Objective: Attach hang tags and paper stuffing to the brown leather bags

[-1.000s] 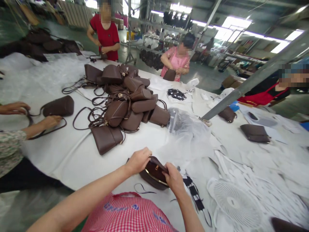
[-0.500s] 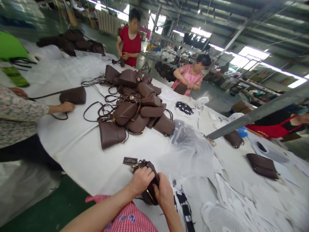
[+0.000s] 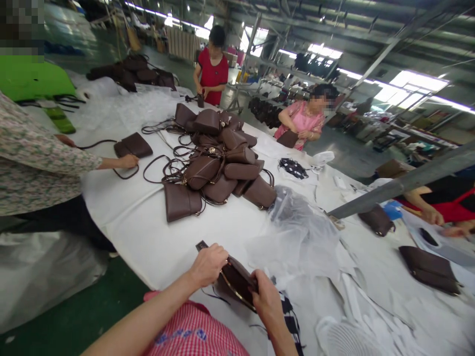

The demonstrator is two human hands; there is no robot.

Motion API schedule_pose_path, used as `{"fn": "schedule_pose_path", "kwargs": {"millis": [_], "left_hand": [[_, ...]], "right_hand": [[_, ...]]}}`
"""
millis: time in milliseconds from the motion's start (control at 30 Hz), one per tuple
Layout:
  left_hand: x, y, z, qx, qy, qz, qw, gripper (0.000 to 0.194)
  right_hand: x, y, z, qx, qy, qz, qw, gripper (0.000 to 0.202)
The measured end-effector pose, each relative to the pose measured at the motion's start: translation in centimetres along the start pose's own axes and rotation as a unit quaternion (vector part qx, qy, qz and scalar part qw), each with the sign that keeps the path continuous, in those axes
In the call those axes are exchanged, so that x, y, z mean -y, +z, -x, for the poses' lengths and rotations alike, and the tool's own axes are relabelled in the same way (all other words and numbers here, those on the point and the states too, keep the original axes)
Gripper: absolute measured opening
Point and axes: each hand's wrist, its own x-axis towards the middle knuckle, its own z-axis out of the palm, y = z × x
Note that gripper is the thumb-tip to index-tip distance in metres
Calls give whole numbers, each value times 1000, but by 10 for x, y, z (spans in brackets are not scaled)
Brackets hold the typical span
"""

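Close to my body, over the near edge of the table, is a dark brown handbag with its mouth spread wide and a gold-coloured zip along the rim. My left hand is closed on the bag's left end, where a dark hang tag sticks out. Its right end is gripped by my right hand, thumb at the opening. The inside of the bag looks dark. Beyond my hands lies a heap of similar brown handbags with thin straps and gold fittings.
Clear plastic bags lie right of the heap. A white fan, black-and-white labels and a slanting metal post are on the right. A co-worker in a floral sleeve handles a bag at left; other people work around the table.
The handbag's mouth has been pulled open, and my hands are farther apart at its two ends. The hang tag has swung upright. The whole view has shifted a little.
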Motion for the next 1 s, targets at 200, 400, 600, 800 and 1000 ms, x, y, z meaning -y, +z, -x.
{"fn": "schedule_pose_path", "kwargs": {"millis": [200, 400, 600, 800, 1000], "left_hand": [[1, 16, 6, -54, -81, 273, 957, 12], [11, 34, 14, 1, -77, 462, 884, 9], [35, 45, 7, 102, -109, 577, 803, 27], [36, 69, -1, 154, -43, 554, 817, 34], [32, 76, -6, 204, 22, 514, 833, 40]], "right_hand": [[30, 1, -10, -96, -43, 143, 984, 35], [73, 17, -14, -48, -99, 99, 989, 28], [69, 17, -10, -88, -81, 70, 990, 21], [67, 26, 12, -195, 18, 36, 980, 18], [65, 24, 27, -205, 105, -35, 972, 20]]}}
